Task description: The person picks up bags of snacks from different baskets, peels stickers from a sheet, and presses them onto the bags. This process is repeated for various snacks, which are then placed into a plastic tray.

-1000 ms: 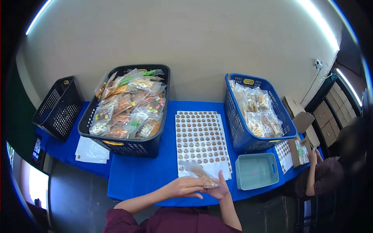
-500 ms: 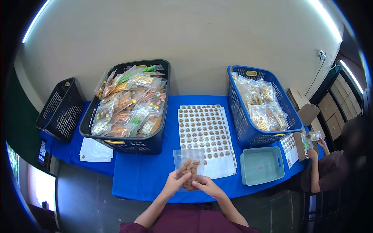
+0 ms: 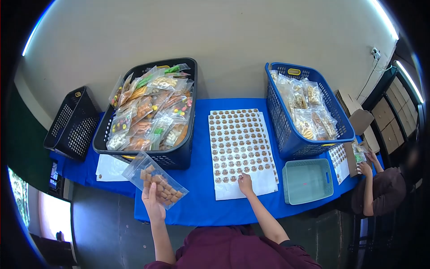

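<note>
A clear zip bag of brown square pieces (image 3: 168, 190) is gripped by my left hand (image 3: 153, 204), raised at the front left near the black basket. My right hand (image 3: 245, 184) is at the lower edge of the sticker rows on a white sheet (image 3: 228, 193), its fingers pinched together; whether a sticker is between them is too small to tell. Round brown stickers cover most of the sheet, which lies on other sheets on the blue tablecloth (image 3: 201, 175).
A black basket (image 3: 177, 157) and a blue basket (image 3: 291, 148) hold filled bags. Beside the sheets is a pale green tray (image 3: 309, 181). Another black basket (image 3: 71, 123) stands far left. At the right, a co-worker (image 3: 380, 190) handles a bag near cardboard boxes (image 3: 360, 121).
The bag has gone left and up in my left hand. My right hand has let go of it and moved right, onto the sticker sheet.
</note>
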The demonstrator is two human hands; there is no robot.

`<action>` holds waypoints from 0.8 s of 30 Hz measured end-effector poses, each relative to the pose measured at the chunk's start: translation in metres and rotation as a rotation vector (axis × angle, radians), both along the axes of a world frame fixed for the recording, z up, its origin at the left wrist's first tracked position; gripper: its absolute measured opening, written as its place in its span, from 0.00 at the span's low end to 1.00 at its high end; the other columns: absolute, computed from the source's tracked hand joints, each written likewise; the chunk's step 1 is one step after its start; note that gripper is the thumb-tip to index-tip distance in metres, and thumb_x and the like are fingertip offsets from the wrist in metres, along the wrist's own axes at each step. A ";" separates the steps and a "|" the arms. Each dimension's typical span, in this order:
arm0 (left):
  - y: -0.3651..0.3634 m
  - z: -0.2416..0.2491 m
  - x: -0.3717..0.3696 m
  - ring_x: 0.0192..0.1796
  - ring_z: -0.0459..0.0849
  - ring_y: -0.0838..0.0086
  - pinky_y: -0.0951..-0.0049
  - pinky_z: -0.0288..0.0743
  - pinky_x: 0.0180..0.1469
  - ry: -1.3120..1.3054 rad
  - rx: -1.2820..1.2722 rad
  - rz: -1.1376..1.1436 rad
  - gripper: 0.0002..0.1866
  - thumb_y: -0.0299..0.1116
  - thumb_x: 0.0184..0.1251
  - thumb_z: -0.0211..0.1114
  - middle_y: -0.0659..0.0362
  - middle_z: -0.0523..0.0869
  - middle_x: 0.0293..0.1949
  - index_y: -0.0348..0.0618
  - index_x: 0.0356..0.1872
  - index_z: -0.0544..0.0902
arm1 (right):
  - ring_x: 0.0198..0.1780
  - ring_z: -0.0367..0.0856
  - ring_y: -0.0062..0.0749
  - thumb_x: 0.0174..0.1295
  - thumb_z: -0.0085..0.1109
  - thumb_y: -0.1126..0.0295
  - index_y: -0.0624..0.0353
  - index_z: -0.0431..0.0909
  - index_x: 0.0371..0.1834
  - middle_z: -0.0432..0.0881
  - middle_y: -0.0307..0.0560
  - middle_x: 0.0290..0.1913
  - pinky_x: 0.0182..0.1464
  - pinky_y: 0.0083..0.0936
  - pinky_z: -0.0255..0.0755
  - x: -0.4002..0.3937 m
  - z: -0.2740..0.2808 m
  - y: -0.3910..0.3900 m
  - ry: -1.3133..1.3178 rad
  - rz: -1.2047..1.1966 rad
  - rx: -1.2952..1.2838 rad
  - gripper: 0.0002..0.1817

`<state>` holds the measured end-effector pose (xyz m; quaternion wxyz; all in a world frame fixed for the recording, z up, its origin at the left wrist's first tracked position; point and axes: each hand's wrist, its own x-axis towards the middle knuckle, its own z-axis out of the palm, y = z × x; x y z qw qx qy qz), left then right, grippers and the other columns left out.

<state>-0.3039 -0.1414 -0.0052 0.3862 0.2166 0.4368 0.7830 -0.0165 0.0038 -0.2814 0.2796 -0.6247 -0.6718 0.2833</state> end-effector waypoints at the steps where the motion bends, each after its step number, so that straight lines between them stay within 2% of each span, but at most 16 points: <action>1: -0.002 0.000 0.000 0.45 0.78 0.76 0.76 0.72 0.48 -0.016 0.003 0.022 0.18 0.27 0.64 0.53 0.57 0.78 0.45 0.34 0.54 0.68 | 0.47 0.70 0.52 0.47 0.54 0.78 0.66 0.70 0.47 0.72 0.57 0.44 0.49 0.39 0.66 -0.001 0.002 0.002 -0.062 0.019 0.032 0.20; 4: -0.007 0.003 0.004 0.45 0.78 0.76 0.77 0.72 0.48 -0.009 0.017 0.051 0.18 0.28 0.64 0.53 0.57 0.78 0.44 0.34 0.54 0.68 | 0.50 0.66 0.49 0.44 0.58 0.79 0.64 0.69 0.46 0.68 0.55 0.46 0.51 0.37 0.64 -0.006 0.008 -0.015 -0.231 -0.034 0.151 0.22; 7: -0.009 -0.005 0.001 0.44 0.78 0.76 0.77 0.72 0.47 0.035 -0.005 0.082 0.18 0.28 0.64 0.53 0.57 0.78 0.44 0.34 0.54 0.68 | 0.50 0.65 0.50 0.42 0.60 0.80 0.63 0.67 0.47 0.64 0.54 0.49 0.51 0.38 0.63 -0.005 0.012 -0.013 -0.209 -0.022 0.038 0.25; 16: -0.008 0.000 0.006 0.43 0.79 0.77 0.78 0.73 0.47 0.037 -0.015 0.091 0.18 0.28 0.64 0.53 0.57 0.78 0.43 0.34 0.54 0.68 | 0.48 0.66 0.51 0.42 0.59 0.81 0.62 0.67 0.46 0.64 0.55 0.46 0.50 0.40 0.64 -0.001 0.017 -0.007 -0.198 0.025 0.023 0.24; 24: -0.006 -0.001 0.006 0.42 0.79 0.78 0.78 0.74 0.46 0.038 -0.009 0.087 0.18 0.28 0.64 0.53 0.58 0.79 0.43 0.35 0.54 0.68 | 0.45 0.69 0.48 0.35 0.66 0.78 0.59 0.68 0.40 0.65 0.55 0.43 0.47 0.36 0.67 0.010 0.000 0.019 -0.205 0.091 -0.059 0.25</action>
